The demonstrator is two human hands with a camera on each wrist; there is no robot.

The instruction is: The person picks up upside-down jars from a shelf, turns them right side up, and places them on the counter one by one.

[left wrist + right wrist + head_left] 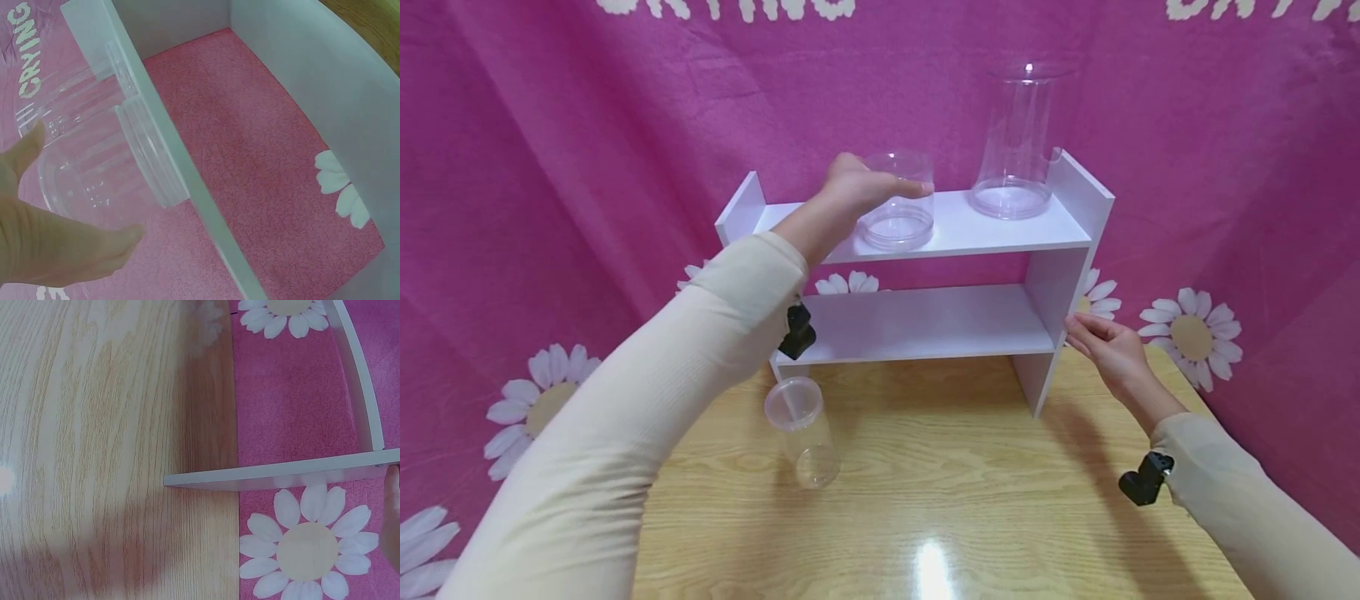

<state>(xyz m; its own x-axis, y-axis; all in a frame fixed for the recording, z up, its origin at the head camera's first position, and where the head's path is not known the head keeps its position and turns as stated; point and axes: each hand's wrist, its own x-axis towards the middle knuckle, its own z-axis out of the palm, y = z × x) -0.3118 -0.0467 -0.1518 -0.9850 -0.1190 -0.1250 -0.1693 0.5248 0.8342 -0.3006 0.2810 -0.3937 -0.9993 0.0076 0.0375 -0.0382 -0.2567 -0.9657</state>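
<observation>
L hand (859, 190) spread round jar (897, 228), R hand (1108, 352) pinching shelf (917, 321), bkdrop (237, 137) reads "CRYING".

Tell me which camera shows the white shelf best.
The head view: the white shelf shows both tiers and sides, partly behind the left arm. Left wrist shows only some boards, close up; right wrist shows just one side panel and a board's edge.

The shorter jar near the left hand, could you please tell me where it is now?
In the head view, the shorter jar stands, partly overlapped by the left hand, on the white shelf's top board, left of the tall jar.
</observation>
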